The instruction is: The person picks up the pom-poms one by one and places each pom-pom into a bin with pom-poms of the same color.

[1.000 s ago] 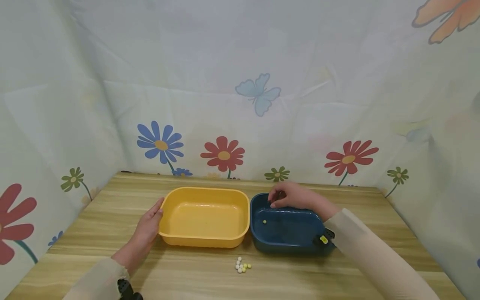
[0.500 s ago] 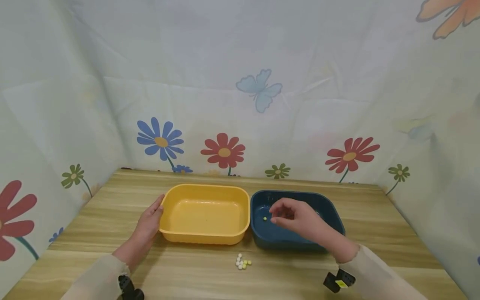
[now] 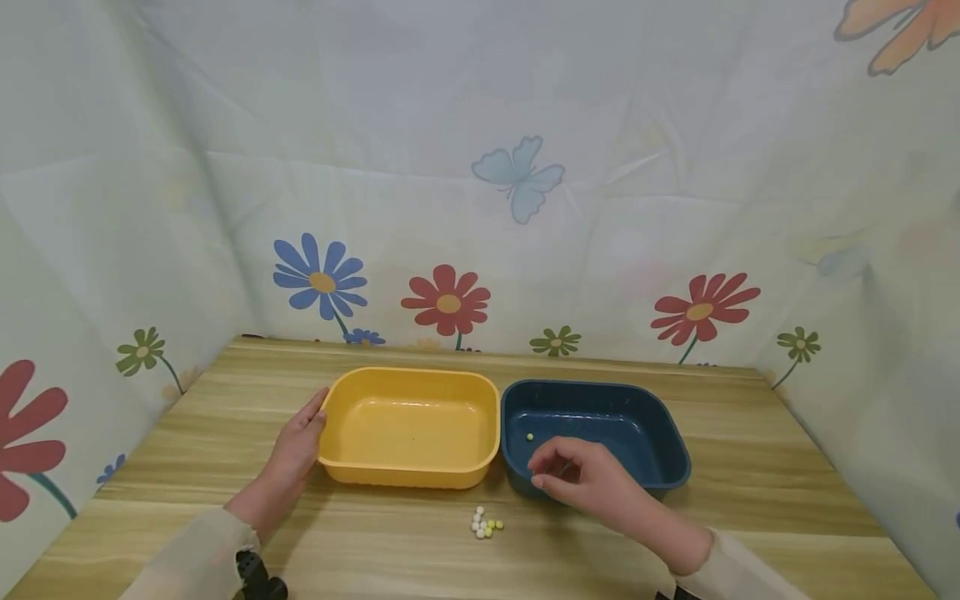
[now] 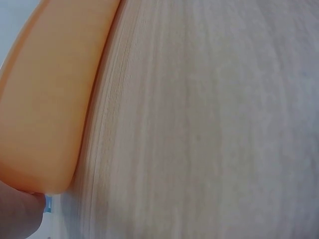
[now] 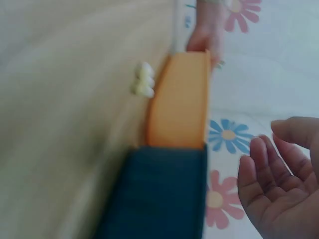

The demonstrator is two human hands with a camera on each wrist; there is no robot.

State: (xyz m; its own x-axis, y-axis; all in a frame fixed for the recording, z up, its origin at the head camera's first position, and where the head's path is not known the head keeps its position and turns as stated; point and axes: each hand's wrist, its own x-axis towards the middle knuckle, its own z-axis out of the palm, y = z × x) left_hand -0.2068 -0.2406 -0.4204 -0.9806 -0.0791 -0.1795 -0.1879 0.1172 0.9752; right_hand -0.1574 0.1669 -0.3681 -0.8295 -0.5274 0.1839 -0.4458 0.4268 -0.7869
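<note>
- Several tiny beads [image 3: 485, 524] lie clustered on the desk [image 3: 750, 500], before both trays; they look light, hard, roll-prone, best pinched singly by fingertips.
- Right hand [image 3: 581, 479] hovers near them, fingers loosely curled, holding nothing.
- Left hand [image 3: 296, 454] rests, fingers straight, against the yellow tray [image 3: 411, 427].

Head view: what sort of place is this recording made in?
Probably a small staged recording booth, not a lived-in room: a wooden table is closed in on three sides by a hung flower-and-butterfly cloth, with only a yellow bin, a blue bin and small beads.
</note>
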